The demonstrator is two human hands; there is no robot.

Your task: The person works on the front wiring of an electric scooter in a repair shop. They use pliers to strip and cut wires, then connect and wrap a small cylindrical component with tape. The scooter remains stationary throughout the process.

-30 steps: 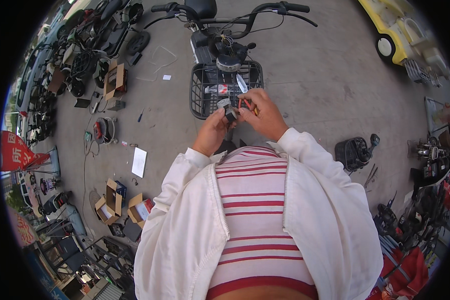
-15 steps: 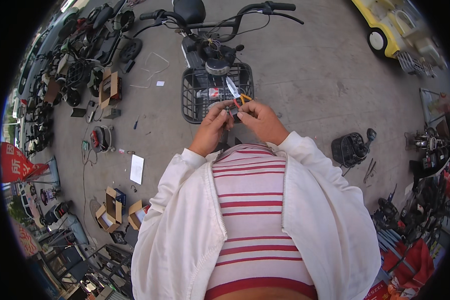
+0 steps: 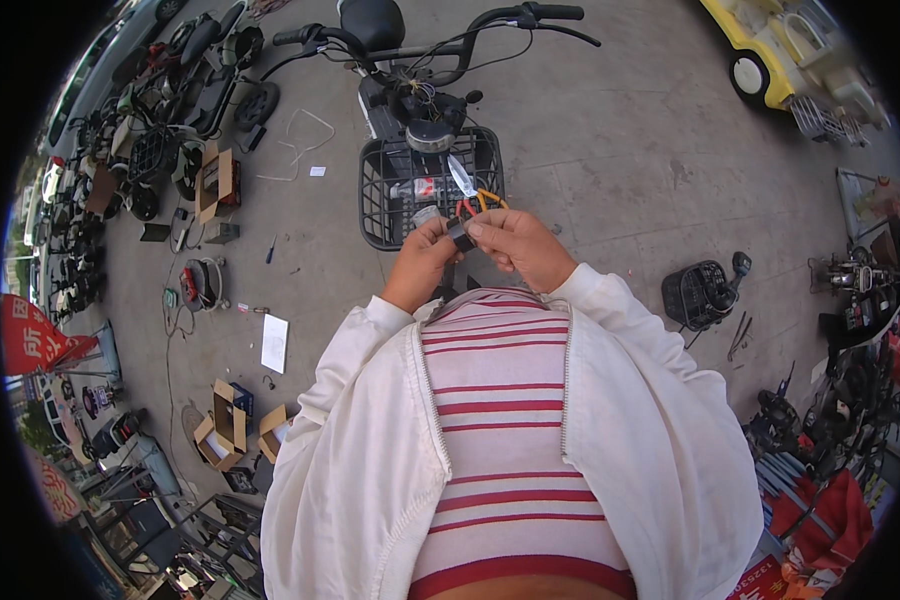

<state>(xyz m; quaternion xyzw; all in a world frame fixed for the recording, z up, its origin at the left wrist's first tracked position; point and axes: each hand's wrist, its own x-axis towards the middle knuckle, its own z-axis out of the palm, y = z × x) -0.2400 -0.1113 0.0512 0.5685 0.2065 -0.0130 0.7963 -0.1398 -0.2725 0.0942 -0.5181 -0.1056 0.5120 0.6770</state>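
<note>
A small black piece (image 3: 460,236) sits between my hands, just over the near rim of a black wire basket (image 3: 370,200). My left hand (image 3: 420,258) pinches it from the left. My right hand (image 3: 520,245) has its thumb and forefinger on its other side. Just beyond my fingers is a hand tool (image 3: 461,178) with a pointed silver head and red and orange handles. Its handle ends disappear at my right hand, and I cannot tell if that hand bears it. A bottle with a red label (image 3: 423,188) lies in the basket.
The basket is at the front of an electric bike with wide handlebars (image 3: 450,50). Parked bikes (image 3: 160,120) and open cardboard boxes (image 3: 227,420) stand to the left. Another basket (image 3: 698,297) lies on the floor at right, and a yellow vehicle (image 3: 770,60) stands far right.
My fingers have shifted, and the black piece now shows between them. My left hand has turned a little. The tool stays over the basket at nearly the same spot.
</note>
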